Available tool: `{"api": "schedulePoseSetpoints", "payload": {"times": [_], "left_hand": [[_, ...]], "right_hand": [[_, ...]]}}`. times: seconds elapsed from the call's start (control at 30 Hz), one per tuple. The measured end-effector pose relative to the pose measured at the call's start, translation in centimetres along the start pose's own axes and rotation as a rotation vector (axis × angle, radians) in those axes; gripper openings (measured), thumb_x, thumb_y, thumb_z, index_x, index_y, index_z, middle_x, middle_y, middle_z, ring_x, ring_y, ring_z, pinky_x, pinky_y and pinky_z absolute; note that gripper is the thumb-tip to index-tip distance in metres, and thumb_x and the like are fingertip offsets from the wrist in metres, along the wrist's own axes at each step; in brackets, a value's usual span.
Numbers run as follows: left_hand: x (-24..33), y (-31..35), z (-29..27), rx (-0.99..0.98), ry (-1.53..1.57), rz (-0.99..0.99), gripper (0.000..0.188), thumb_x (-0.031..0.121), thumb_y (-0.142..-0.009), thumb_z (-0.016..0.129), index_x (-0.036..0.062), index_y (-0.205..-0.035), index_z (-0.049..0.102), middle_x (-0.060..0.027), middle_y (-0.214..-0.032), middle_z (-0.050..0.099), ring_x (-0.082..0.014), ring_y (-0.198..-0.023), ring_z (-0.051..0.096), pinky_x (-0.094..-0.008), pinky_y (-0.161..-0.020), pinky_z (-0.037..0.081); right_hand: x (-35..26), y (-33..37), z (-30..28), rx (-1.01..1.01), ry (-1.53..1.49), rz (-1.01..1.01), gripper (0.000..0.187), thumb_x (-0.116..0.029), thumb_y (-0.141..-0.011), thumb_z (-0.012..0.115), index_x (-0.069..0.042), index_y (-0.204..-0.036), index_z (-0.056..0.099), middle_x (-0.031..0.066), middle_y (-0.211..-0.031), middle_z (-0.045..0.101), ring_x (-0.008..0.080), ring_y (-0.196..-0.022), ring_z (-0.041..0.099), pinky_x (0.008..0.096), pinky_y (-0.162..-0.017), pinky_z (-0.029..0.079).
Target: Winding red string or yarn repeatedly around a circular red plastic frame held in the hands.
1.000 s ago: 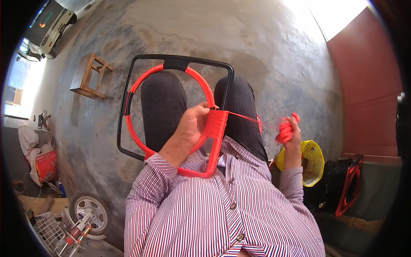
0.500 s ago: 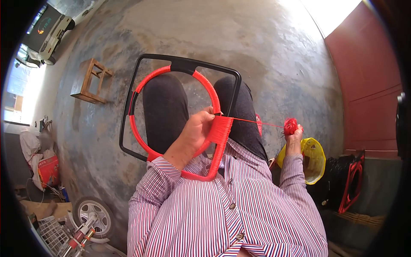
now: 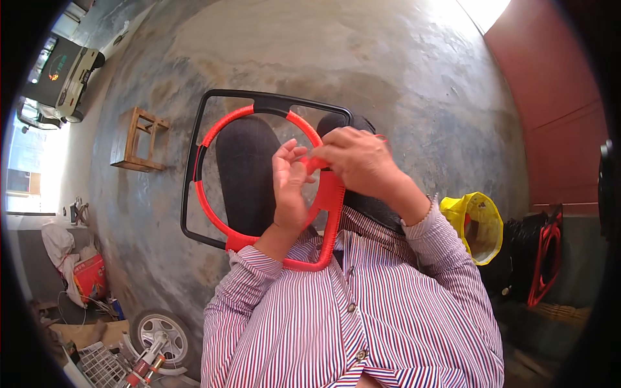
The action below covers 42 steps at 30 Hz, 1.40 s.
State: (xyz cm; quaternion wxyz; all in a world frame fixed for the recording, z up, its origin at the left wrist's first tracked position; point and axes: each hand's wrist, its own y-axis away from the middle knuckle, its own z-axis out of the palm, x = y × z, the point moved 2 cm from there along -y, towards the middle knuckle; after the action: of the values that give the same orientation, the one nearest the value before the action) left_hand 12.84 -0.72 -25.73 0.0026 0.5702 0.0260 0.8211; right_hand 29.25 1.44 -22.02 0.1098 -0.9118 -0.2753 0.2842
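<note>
A black rectangular frame [image 3: 186, 168] with an inner ring [image 3: 208, 212], mostly wrapped in red cord, rests across my lap. The lower right part of the frame [image 3: 331, 207] is tightly covered in red cord. My right hand [image 3: 362, 160] lies over the ring's right side, its fingers closed on a small bundle of red cord [image 3: 313, 164]. Inside the ring, my left hand [image 3: 289, 191] has its fingers apart and raised beside the bundle. The right fingertips are partly hidden, and whether the left fingers touch the cord is hard to tell.
A yellow bucket-like container [image 3: 471, 226] stands at my right, near a red-and-black frame [image 3: 548, 258] and dark coils. At left are a wooden stool [image 3: 137, 139], a wheel [image 3: 162, 337] and a red package [image 3: 89, 277]. A vehicle [image 3: 65, 77] shows far left.
My right hand has come in from the far right, bringing the red cord bundle to the ring. My left hand has let go of the ring's edge and spread its fingers.
</note>
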Motion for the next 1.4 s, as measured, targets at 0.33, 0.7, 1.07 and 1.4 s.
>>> {"api": "schedulePoseSetpoints", "payload": {"times": [0.33, 0.7, 1.07, 1.4], "left_hand": [[-2.8, -1.0, -1.7, 0.006, 0.220, -0.485, 0.034, -0.010, -0.081, 0.048, 0.0006, -0.112, 0.060, -0.0104, -0.104, 0.066, -0.0180, -0.092, 0.066, -0.0307, -0.082, 0.054], [-1.4, -0.9, -0.8, -0.174, 0.475, -0.578, 0.038, -0.012, -0.083, 0.046, -0.0031, -0.117, 0.058, -0.0131, -0.110, 0.066, -0.0230, -0.097, 0.067, -0.0358, -0.089, 0.056], [-1.3, -0.9, -0.7, -0.094, 0.420, -0.679, 0.034, -0.010, -0.084, 0.043, -0.0054, -0.115, 0.054, -0.0148, -0.100, 0.067, -0.0215, -0.090, 0.069, -0.0325, -0.085, 0.059], [-1.0, -0.6, -0.8, -0.203, 0.413, -0.580, 0.028, -0.007, -0.088, 0.050, -0.0029, -0.115, 0.056, -0.0142, -0.107, 0.065, -0.0198, -0.095, 0.067, -0.0318, -0.089, 0.057]], "right_hand": [[5.1, 4.3, 2.1, 0.242, -0.056, 0.200, 0.042, -0.018, -0.063, 0.083, -0.010, -0.101, 0.067, 0.0059, -0.108, 0.061, 0.0286, -0.103, 0.058, 0.0381, -0.088, 0.048], [3.3, 4.8, 2.9, 0.224, -0.246, 0.190, 0.032, -0.017, -0.069, 0.076, -0.004, -0.097, 0.067, 0.0080, -0.111, 0.064, 0.0270, -0.106, 0.058, 0.0401, -0.094, 0.046], [8.2, 10.2, -2.9, 0.386, -2.155, 0.141, 0.029, -0.014, -0.081, 0.058, -0.004, -0.107, 0.052, 0.0085, -0.091, 0.060, 0.0226, -0.089, 0.059, 0.0374, -0.086, 0.051], [6.4, 9.7, -3.0, 0.623, -1.531, 0.691, 0.028, -0.017, -0.097, 0.059, -0.005, -0.122, 0.053, 0.0091, -0.113, 0.060, 0.0122, -0.083, 0.059, 0.0253, -0.063, 0.054]]}}
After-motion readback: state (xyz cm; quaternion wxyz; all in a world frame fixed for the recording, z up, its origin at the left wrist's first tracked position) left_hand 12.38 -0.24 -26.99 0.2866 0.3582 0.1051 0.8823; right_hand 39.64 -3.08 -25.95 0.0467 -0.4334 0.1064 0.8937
